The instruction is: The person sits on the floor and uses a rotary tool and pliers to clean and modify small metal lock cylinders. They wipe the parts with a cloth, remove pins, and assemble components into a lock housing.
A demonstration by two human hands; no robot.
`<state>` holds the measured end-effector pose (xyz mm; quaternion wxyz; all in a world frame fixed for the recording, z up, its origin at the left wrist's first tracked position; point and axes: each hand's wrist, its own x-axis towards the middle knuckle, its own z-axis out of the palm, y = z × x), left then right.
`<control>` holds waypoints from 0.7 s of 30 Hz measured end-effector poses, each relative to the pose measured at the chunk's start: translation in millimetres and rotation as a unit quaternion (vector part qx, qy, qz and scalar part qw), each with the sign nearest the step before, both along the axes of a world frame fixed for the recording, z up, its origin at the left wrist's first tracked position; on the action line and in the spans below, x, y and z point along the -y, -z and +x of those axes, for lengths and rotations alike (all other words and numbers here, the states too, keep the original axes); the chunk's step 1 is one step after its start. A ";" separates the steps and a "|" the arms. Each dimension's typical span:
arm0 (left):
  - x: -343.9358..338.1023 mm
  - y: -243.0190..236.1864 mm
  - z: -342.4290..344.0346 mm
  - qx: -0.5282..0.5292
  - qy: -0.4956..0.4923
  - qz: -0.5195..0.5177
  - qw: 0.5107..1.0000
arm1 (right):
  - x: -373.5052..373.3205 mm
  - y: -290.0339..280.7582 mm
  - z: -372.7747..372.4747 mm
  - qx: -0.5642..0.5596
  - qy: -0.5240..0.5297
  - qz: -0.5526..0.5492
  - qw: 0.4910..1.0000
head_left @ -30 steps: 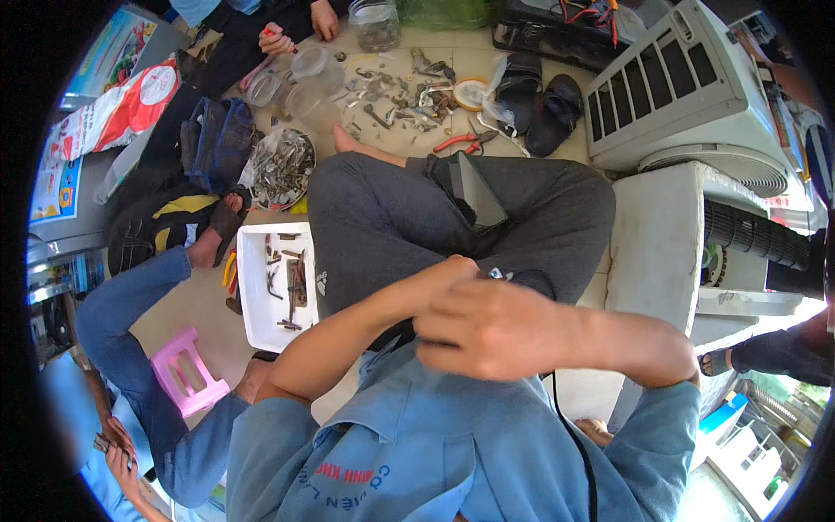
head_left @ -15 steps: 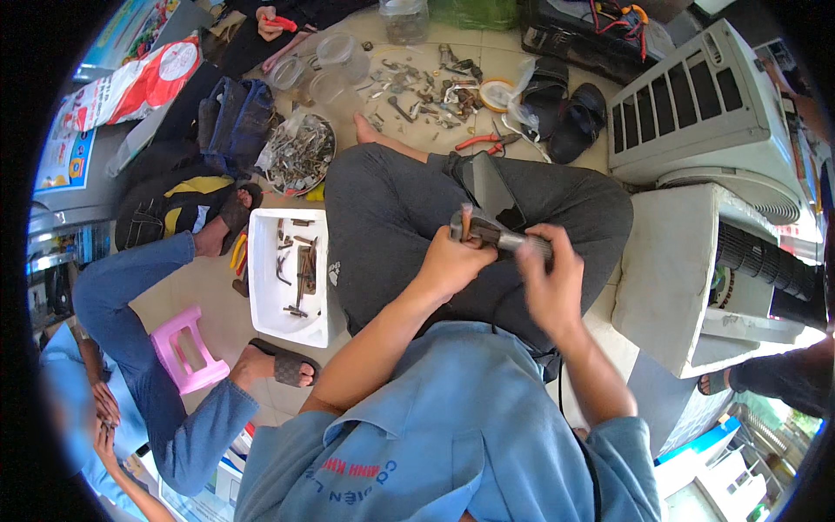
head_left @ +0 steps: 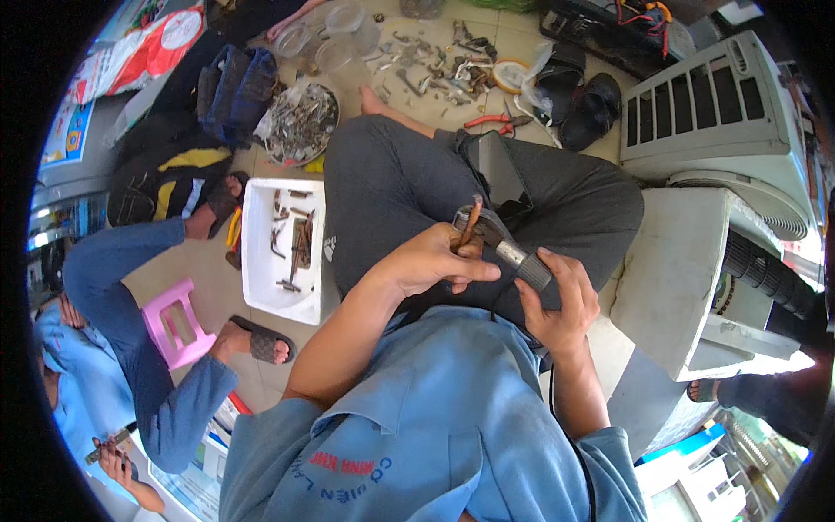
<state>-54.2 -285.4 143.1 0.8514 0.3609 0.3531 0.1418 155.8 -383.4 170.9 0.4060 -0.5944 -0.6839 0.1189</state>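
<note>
In front of my lap, my left hand (head_left: 422, 265) is closed around the head end of a metal tube cutter (head_left: 500, 242). A short brown copper pipe (head_left: 472, 219) sticks up from that end, by my left fingers; how far it reaches into the jaw is hidden. At the other end of the tool is a dark ribbed knob (head_left: 533, 271). My right hand (head_left: 564, 303) has its thumb and fingertips on this knob. A dark pouch or flap (head_left: 500, 174) lies across my crossed legs just beyond the tool.
A white foam box (head_left: 283, 296) with several copper pieces stands left of my knee. Beyond it is a bowl of metal scraps (head_left: 300, 126). Loose fittings (head_left: 452, 78) and red-handled pliers (head_left: 500, 120) lie ahead. A grey-white unit (head_left: 709, 104) stands right. A co-worker (head_left: 96, 365) sits left.
My right hand, blurred before, now shows clearly with its fingers on the knob. The tool's knob end has swung toward me, and the copper pipe shows more plainly. The whole view has shifted slightly.
</note>
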 end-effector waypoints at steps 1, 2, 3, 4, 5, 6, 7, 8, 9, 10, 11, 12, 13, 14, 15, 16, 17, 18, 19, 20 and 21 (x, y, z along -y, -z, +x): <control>4.8 1.5 0.8 -0.017 0.015 0.018 1.000 | 4.9 5.2 1.1 0.005 -0.004 0.010 1.000; 8.8 3.8 1.2 -0.032 0.030 0.037 0.998 | 9.1 10.3 0.8 0.011 -0.009 0.022 1.000; 12.5 7.0 1.8 -0.049 0.021 0.044 0.998 | 13.8 15.8 -0.2 0.009 -0.013 0.031 0.999; 16.2 11.1 2.7 -0.065 0.012 0.051 0.997 | 18.9 21.0 -1.4 0.006 -0.017 0.040 0.999; 21.7 16.1 5.2 -0.082 0.004 0.057 0.995 | 23.2 23.7 -1.6 0.003 -0.021 0.049 0.999; 29.0 28.7 9.5 -0.114 -0.037 0.119 0.986 | 22.8 22.3 -2.3 0.006 -0.019 0.030 0.999; 39.2 47.4 15.5 -0.147 -0.079 0.180 0.969 | 22.0 19.6 -3.1 0.009 -0.017 0.012 1.000; 41.2 46.3 21.0 -0.179 -0.115 0.240 0.947 | 22.5 18.4 -3.0 0.012 -0.011 -0.006 1.000; 35.9 46.3 19.9 -0.298 -0.050 0.291 0.908 | 21.0 18.8 -3.3 0.006 -0.006 -0.028 1.000; 34.9 43.0 22.5 -0.314 -0.067 0.296 0.900 | 17.7 20.0 -4.1 0.001 -0.001 -0.050 0.999; 31.4 36.9 26.3 -0.328 -0.086 0.304 0.890 | 14.0 19.4 -6.0 -0.003 0.005 -0.069 0.998; 28.7 34.6 29.0 -0.343 -0.104 0.311 0.880 | 14.3 20.7 -7.9 -0.001 0.011 -0.078 0.997; 29.8 50.2 29.6 -0.367 -0.109 0.364 0.849 | 16.6 25.1 -9.8 0.000 0.018 -0.087 0.996; 27.3 49.2 31.1 -0.380 -0.116 0.357 0.846 | 18.9 31.2 -11.5 0.000 0.025 -0.095 0.995; 24.8 46.7 32.9 -0.392 -0.122 0.349 0.842 | 21.1 36.1 -14.5 -0.011 0.029 -0.089 0.996; 23.0 45.1 34.2 -0.405 -0.129 0.342 0.838 | 24.3 35.7 -16.7 -0.015 0.041 -0.110 0.993; 23.2 50.7 34.8 -0.405 -0.145 0.352 0.831 | 26.8 34.3 -20.2 -0.019 0.053 -0.130 0.990; 24.7 60.0 35.3 -0.404 -0.161 0.363 0.824 | 27.5 33.6 -23.9 -0.023 0.064 -0.150 0.986; 25.2 66.3 35.0 -0.404 -0.176 0.373 0.817 | 26.4 33.8 -27.8 -0.048 0.073 -0.170 0.982; 23.0 65.8 35.1 -0.401 -0.171 0.363 0.823 | 26.3 34.0 -30.9 -0.073 0.086 -0.190 0.975; 20.3 64.2 34.2 -0.399 -0.164 0.354 0.830 | 26.3 34.2 -33.9 -0.097 0.099 -0.210 0.968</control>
